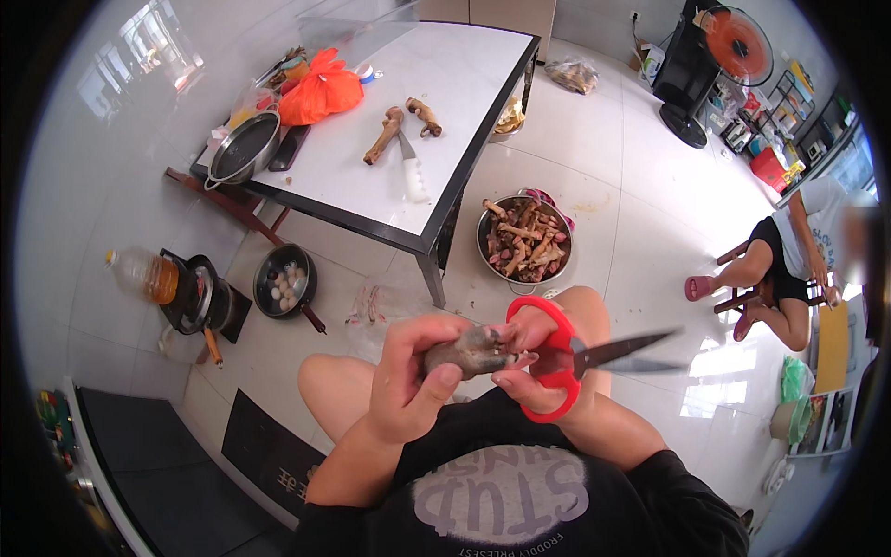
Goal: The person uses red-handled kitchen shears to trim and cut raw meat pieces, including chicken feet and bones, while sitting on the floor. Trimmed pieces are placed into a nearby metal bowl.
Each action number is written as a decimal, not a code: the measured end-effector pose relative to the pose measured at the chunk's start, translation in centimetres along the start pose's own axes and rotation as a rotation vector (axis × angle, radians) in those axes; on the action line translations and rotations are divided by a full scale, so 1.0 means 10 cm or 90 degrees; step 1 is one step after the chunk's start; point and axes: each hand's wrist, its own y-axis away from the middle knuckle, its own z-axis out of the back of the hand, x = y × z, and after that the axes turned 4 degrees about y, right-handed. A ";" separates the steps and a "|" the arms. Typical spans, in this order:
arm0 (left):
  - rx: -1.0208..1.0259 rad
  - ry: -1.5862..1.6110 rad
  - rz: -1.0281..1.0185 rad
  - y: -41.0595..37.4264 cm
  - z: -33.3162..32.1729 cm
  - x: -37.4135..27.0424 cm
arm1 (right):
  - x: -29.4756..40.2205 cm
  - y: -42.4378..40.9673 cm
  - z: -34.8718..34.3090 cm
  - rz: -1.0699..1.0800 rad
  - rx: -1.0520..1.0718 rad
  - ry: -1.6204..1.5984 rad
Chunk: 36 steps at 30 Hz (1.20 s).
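Note:
My left hand [404, 390] grips a greyish animal trotter [463, 354], its split toes pointing right. A pair of red-handled scissors [575, 390] is in my right hand [532, 397], fingers through the loops. The blurred blades point right, apart and away from the trotter. The fingertips of my right hand are at the trotter's toes; whether they pinch them is unclear. Beyond my knees, a metal basin [480, 245] on the floor is heaped with browned trotters [525, 240]. On the white table [473, 69], two trotters lie near a white-handled knife [415, 179].
The table also bears an orange plastic bag [324, 94], a metal pot [243, 150] and a phone [289, 148]. A pan of eggs [285, 282], a portable stove [198, 292] and an oil bottle [143, 276] stand left. A person [800, 244] sits right; a fan [739, 49] stands behind.

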 end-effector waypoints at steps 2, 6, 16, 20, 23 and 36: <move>-0.013 0.091 0.087 0.00 -0.01 -0.05 | -0.06 0.02 0.05 0.073 0.008 0.096; -0.040 0.226 0.199 -0.01 -0.01 -0.08 | -0.11 0.08 0.03 0.100 -0.021 0.100; -0.141 0.393 0.286 0.04 -0.06 0.02 | -0.23 0.14 -0.06 0.170 -0.067 0.102; -0.099 0.456 0.273 0.08 0.03 0.10 | -0.23 0.18 -0.01 0.052 -0.046 0.016; -0.134 0.448 0.308 0.06 0.03 0.04 | -0.24 0.14 0.34 -0.043 -0.028 0.204; -0.106 0.523 0.280 -0.05 -0.16 -0.04 | -0.05 -0.31 0.83 0.424 -0.017 0.939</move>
